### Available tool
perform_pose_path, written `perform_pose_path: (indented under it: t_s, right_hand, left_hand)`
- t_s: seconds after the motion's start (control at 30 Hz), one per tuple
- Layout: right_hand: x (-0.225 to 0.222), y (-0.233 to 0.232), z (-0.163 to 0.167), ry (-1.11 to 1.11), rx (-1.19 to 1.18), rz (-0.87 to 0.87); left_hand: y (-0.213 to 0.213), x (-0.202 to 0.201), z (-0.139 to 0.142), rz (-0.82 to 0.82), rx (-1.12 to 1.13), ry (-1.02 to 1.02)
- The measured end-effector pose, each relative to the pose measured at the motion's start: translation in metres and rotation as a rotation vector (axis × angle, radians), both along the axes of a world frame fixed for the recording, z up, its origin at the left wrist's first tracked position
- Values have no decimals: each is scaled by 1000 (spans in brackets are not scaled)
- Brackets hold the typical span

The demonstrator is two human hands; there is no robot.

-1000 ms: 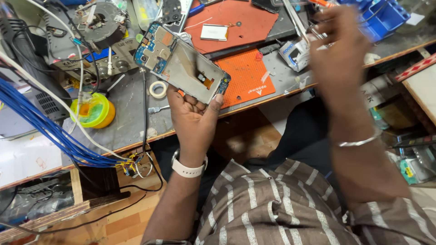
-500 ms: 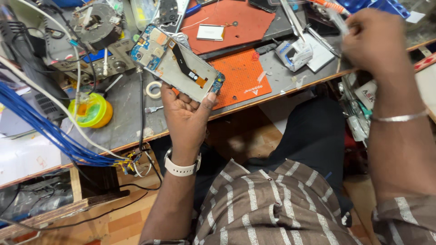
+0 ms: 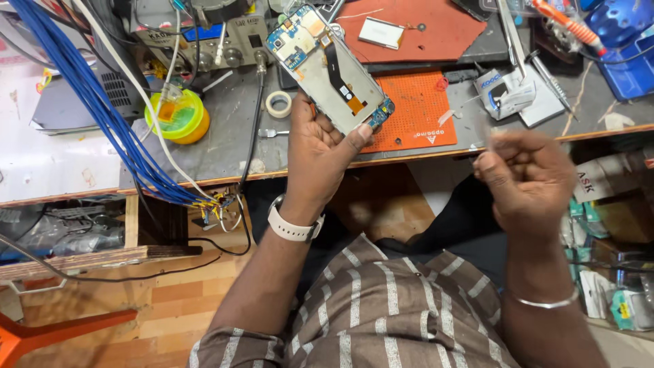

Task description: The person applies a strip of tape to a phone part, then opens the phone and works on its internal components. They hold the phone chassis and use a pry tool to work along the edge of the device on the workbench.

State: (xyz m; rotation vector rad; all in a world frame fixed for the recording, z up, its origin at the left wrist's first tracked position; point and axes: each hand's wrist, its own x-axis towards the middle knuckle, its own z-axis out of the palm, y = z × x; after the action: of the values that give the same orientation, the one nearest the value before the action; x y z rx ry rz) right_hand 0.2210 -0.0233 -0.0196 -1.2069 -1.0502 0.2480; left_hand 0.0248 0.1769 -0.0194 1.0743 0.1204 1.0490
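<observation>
My left hand grips an opened phone by its lower end and holds it tilted over the workbench. The phone's back is off, showing a circuit board, a flat cable and a pale metal frame. That wrist wears a white watch. My right hand hovers off the bench's front edge, to the right of the phone, with its fingers curled shut. It is motion-blurred, and a thin pale streak at the fingertips cannot be made out.
An orange work mat lies under the phone and a red mat behind it. A tape roll, a yellow-green pot, blue cables, a small white device and a blue tray crowd the bench.
My right hand has come down from over the bench's far right to below its front edge. The left hand still holds the phone, and the camera has moved closer.
</observation>
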Motion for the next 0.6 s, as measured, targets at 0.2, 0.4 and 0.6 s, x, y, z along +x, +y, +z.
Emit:
perform_pose_path:
  t_s: [0.2,0.4,0.6]
  right_hand:
    - [5,39,-11,518,343,484]
    - [0,66,-4,250,154,380]
    - [-6,62,-9,-84,-18,243]
  left_hand:
    - [-2,1,0,-4,-20,-29]
    - [0,4,5,29,-55,35]
    - [2,10,4,69,-24,30]
